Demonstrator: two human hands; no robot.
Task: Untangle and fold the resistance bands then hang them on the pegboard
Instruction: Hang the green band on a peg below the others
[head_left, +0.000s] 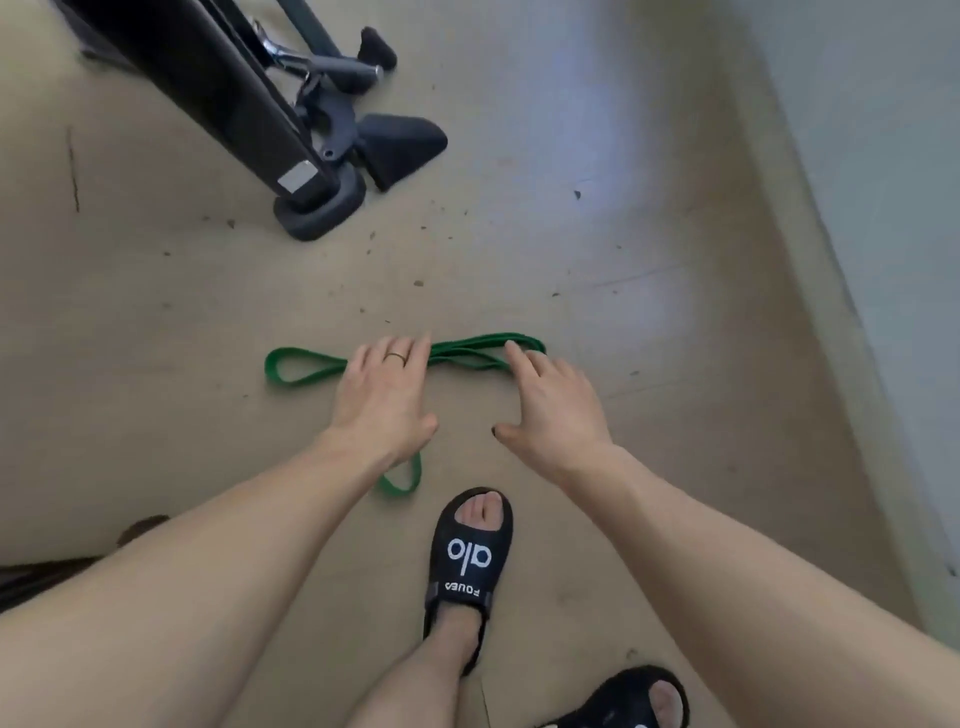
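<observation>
Tan floor (597, 322) fills most of the view, scuffed and speckled. A black exercise machine (218, 88) stands at top left, its foot resting on the floor, well apart from the work. A pale wall (883, 130) runs down the right side. No pegboard in view.

The person bends over, a black slipper (470, 558) on the forward foot.

The green band (301, 366) lies flat on the floor between the hands and the machine, doubled into several strands on the right, a single loop sticking out left; another loop shows below the left wrist.

The left hand (382, 395) rests with straight fingers on the band's middle, pressing it down, holding nothing. The right hand (553, 410) has fingers spread and straight, tips touching the bundled right end, no pinch visible.

Judgement: the band looks light, soft and limp, rubbery so it probably grips the floor and springs back when folded. Best taken by pinching all strands together at the bundled middle, else the loops will likely flop apart. Folding seems partly done; hanging not yet.
</observation>
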